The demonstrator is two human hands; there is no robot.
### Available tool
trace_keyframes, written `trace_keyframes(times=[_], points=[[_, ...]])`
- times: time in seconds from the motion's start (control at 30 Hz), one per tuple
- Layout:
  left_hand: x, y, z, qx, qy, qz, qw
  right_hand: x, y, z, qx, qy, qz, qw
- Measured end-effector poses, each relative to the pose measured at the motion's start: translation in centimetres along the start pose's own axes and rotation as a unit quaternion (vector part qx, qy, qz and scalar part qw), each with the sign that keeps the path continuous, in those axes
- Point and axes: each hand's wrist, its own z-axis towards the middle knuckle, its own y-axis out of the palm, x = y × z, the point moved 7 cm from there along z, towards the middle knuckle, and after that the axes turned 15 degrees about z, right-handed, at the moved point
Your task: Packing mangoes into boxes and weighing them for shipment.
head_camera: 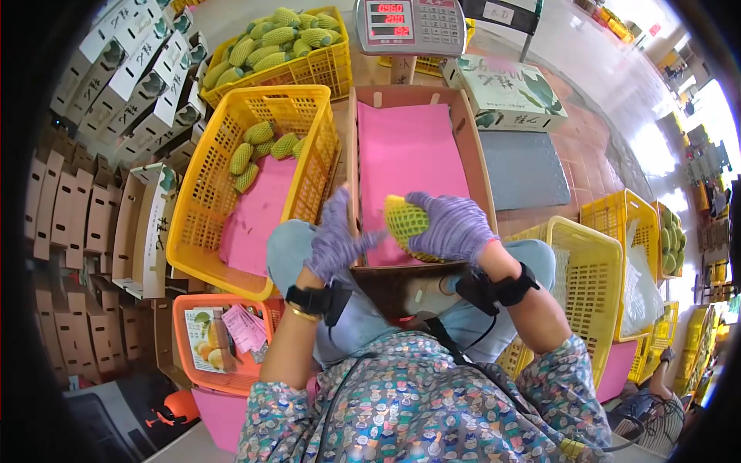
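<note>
My right hand (454, 228), in a purple knit glove, grips a mango in yellow-green foam netting (407, 223) over the near end of a cardboard box (479, 156). Pink paper (408, 150) lines the box. My left hand (338, 240), gloved alike and slightly blurred, is at the box's near left edge, fingers apart, with nothing held. To the left stands a yellow plastic crate (202, 173) with several netted mangoes (259, 133) on pink paper. Behind the box, a digital scale display (410, 26) is lit.
A full crate of netted mangoes (278, 43) stands behind. A printed carton (509, 92) is at the back right, yellow crates (584, 283) at the right, an orange basket (223, 341) at the near left. Stacked cartons (121, 75) line the left. Another person's arm (660, 370) shows lower right.
</note>
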Motion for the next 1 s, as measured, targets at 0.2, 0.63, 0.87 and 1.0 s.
trace_keyframes(times=[0.2,0.63,0.87,1.0], points=[[2.3,3.6,-3.5,-0.092,0.009,0.262,0.961,-1.1,7.1,4.3,-0.112,-0.034,-0.167,0.979],[1.9,2.9,-3.0,-0.114,-0.063,0.367,0.921,3.3,9.7,5.4,-0.270,-0.049,-0.121,0.954],[5.0,5.0,-2.8,-0.093,0.115,0.417,0.897,8.3,6.6,1.8,-0.190,-0.022,-0.080,0.978],[5.4,5.2,-2.3,-0.101,0.166,0.402,0.895,9.4,6.4,2.1,-0.224,-0.019,-0.005,0.974]])
